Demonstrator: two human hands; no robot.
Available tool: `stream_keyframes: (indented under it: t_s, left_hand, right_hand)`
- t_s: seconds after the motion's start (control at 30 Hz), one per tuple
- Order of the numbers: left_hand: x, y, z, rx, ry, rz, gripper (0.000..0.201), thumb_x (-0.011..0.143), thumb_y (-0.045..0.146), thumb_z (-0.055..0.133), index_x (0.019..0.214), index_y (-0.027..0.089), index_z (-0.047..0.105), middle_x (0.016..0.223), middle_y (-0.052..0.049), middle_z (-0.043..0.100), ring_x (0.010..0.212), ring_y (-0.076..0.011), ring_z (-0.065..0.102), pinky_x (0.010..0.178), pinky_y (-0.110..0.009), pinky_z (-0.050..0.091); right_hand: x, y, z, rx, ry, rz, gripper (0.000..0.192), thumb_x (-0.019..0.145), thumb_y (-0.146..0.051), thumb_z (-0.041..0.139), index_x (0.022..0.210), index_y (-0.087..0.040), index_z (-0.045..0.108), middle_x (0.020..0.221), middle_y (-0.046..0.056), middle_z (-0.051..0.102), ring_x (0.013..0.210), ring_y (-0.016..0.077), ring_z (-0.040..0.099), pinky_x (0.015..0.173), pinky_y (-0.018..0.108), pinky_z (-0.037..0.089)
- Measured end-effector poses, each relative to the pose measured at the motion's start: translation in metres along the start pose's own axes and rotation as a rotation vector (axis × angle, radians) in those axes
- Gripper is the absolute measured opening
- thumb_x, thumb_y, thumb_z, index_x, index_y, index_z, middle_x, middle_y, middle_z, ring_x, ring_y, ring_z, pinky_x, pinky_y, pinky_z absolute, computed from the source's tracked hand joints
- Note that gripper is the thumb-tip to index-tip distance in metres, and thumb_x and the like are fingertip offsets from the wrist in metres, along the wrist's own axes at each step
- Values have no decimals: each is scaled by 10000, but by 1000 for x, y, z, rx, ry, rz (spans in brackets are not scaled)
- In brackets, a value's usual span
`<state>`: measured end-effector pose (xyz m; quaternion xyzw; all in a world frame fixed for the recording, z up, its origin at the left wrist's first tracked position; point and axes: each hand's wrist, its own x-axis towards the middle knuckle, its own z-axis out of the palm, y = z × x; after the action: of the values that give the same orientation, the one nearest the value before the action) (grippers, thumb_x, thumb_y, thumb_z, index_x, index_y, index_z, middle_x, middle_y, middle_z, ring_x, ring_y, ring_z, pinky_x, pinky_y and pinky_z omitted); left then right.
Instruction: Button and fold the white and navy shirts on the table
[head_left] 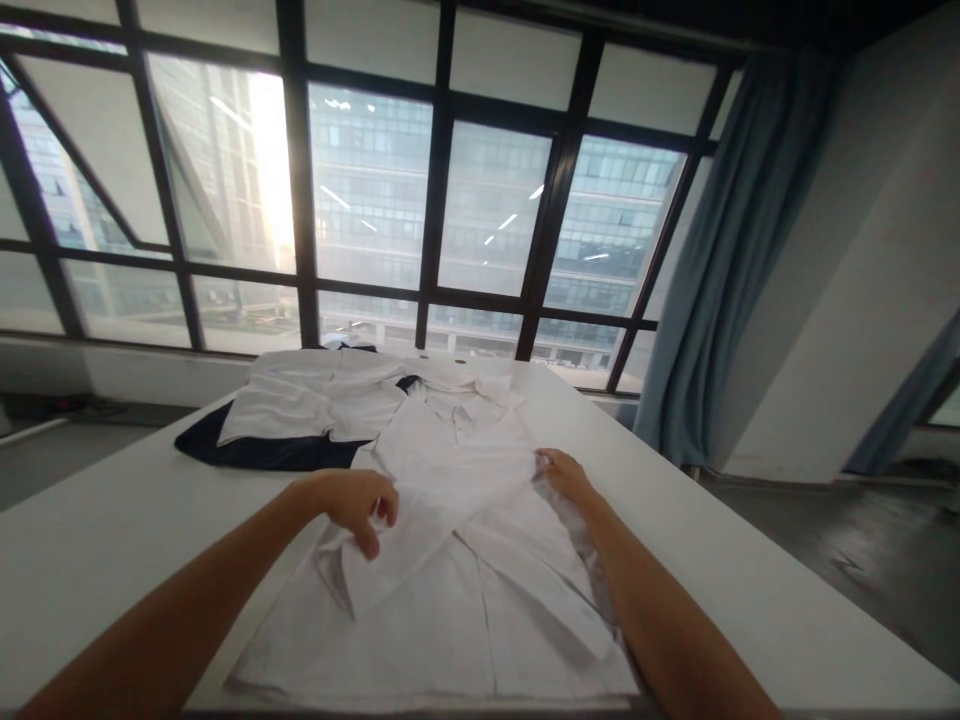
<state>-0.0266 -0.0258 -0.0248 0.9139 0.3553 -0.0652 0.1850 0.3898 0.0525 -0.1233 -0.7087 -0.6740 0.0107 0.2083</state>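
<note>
A white shirt lies flat on the white table, collar toward the window. One sleeve is folded across the chest. My left hand rests on the sleeve's cuff end at the shirt's left side, fingers curled over the cloth. My right hand pinches the fabric at the shirt's right shoulder, where the sleeve fold starts.
More white garments lie on a dark navy cloth at the far left of the table. Beyond stands a large window with black frames, and a blue curtain hangs at the right. Grey floor lies to the right of the table.
</note>
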Motion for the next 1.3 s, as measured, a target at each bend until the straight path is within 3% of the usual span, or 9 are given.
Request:
stream_keyframes:
  t_s: [0.13, 0.23, 0.4, 0.57, 0.63, 0.77, 0.83, 1.07, 1.3]
  left_hand:
    - [1, 10, 15, 61, -157, -94, 397, 455, 272, 856, 824, 222, 718, 821, 10, 654, 688, -155, 547, 572, -225, 376]
    - [1, 16, 16, 61, -176, -165, 210, 513, 170, 797, 698, 204, 705, 668, 33, 634, 574, -131, 508, 554, -234, 375]
    - [-6, 7, 3, -179, -188, 3, 80, 609, 162, 713, 683, 178, 685, 604, 38, 622, 567, -113, 506, 560, -217, 388]
    - [-5, -9, 2, -425, -355, 138, 240, 671, 387, 719, 758, 165, 696, 644, 1, 666, 593, -131, 564, 572, -227, 444]
    - [5, -17, 8, -388, -252, 149, 344, 741, 492, 648, 801, 158, 707, 695, -29, 689, 617, -146, 590, 593, -242, 469]
    - [35, -41, 25, -74, 419, 44, 513, 902, 554, 382, 1054, 161, 676, 1061, -109, 694, 986, -220, 620, 888, -333, 466]
    - [45, -58, 34, 100, 573, -41, 561, 924, 554, 318, 1245, 176, 581, 1310, -123, 575, 1234, -245, 489, 1052, -390, 346]
    - [45, -97, 41, 200, 266, -261, 666, 929, 581, 236, 1480, 211, 286, 1543, -118, 226, 1424, -277, 190, 1109, -549, 173]
    - [47, -75, 45, 245, 422, -224, 615, 964, 504, 182, 1485, 191, 277, 1542, -113, 237, 1430, -241, 174, 1141, -466, 131]
  right_hand:
    - [0, 5, 0, 39, 50, -14, 463, 737, -136, 521, 1174, -204, 657, 1208, 78, 631, 1063, 230, 600, 947, 326, 437]
    - [2, 9, 2, 79, 97, -59, 377, 765, -151, 510, 1085, -208, 701, 1165, 71, 642, 1045, 207, 604, 943, 300, 437]
    - [6, 13, 6, 103, 114, -74, 333, 824, -155, 468, 1030, -225, 721, 1152, 62, 644, 1046, 197, 599, 950, 301, 436]
    - [7, 14, 6, 96, 59, -107, 359, 784, -96, 476, 996, -228, 733, 1148, 60, 652, 1053, 199, 603, 966, 310, 435]
    - [6, 12, 4, 84, 55, -109, 321, 803, -125, 480, 971, -219, 736, 1143, 69, 658, 1060, 209, 604, 979, 331, 432]
    - [3, 1, -2, 66, 114, -139, 299, 899, -303, 468, 1061, -211, 702, 1254, 85, 609, 1140, 229, 573, 1010, 369, 415]
    - [-1, -8, -4, 22, 101, -201, 381, 897, -394, 492, 1199, -212, 636, 1341, 94, 546, 1233, 235, 504, 1053, 376, 372]
    - [-20, -31, -12, -68, -307, -271, 553, 882, -525, 456, 1385, -294, 460, 1510, 51, 329, 1402, 264, 244, 1115, 569, 102]
    - [-25, -36, -13, -65, -344, -248, 650, 903, -610, 341, 1449, -259, 362, 1551, 68, 217, 1432, 269, 139, 1112, 572, 47]
